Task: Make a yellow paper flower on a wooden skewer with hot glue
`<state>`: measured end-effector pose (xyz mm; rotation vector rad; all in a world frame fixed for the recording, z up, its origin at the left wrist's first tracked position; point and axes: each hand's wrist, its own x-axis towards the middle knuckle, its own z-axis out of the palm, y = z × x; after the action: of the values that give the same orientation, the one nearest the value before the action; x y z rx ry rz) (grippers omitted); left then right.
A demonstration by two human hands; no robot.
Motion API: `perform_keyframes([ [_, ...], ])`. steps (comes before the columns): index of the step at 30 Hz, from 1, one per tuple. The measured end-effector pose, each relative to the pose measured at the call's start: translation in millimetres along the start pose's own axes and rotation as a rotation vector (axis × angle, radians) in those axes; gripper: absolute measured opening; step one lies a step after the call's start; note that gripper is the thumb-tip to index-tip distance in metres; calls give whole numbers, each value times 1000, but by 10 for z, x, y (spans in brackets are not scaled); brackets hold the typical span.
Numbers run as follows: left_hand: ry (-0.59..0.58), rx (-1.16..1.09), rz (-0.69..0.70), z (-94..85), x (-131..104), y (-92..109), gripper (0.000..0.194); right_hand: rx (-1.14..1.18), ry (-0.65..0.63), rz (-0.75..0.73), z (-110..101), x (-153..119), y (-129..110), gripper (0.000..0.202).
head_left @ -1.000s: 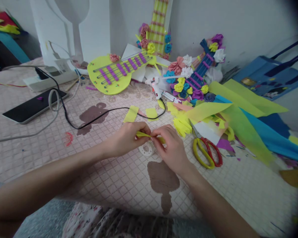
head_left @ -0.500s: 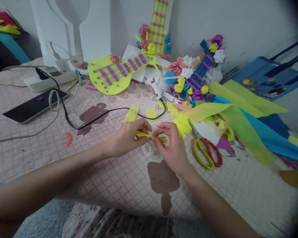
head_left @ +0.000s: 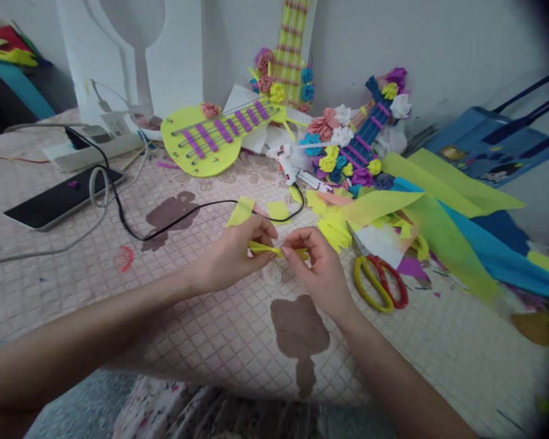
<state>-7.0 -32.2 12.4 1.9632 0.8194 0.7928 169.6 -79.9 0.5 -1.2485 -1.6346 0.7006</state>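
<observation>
Yellow strip (head_left: pixel 264 247): between the hands, spanning their fingertips
Left hand (head_left: pixel 232 256): pinching the strip's left part
Right hand (head_left: pixel 319 265): pinching its narrowed middle
Scissors (head_left: pixel 378 268): beside the right hand, outward

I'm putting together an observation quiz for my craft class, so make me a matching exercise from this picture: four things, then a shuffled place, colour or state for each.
Things
1. yellow paper strip
2. scissors
3. glue gun
4. flat black device

Descriptions
A. handled in yellow and red
B. has a purple scrap on it
C. pinched by the left hand and right hand
D. white, with a black cord

Pairs: 1-C, 2-A, 3-D, 4-B
</observation>
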Motion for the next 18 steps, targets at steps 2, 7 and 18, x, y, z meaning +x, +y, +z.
perform_keyframes([
  [2,3,32,13,7,-11,11,20,-7,23,6,15,1,15,10],
  [7,35,185,114,27,-35,-3,9,6,29,39,22,2,-7,9],
  [18,32,291,331,35,-43,7,14,-97,55,-72,9,-13,-55,8],
])
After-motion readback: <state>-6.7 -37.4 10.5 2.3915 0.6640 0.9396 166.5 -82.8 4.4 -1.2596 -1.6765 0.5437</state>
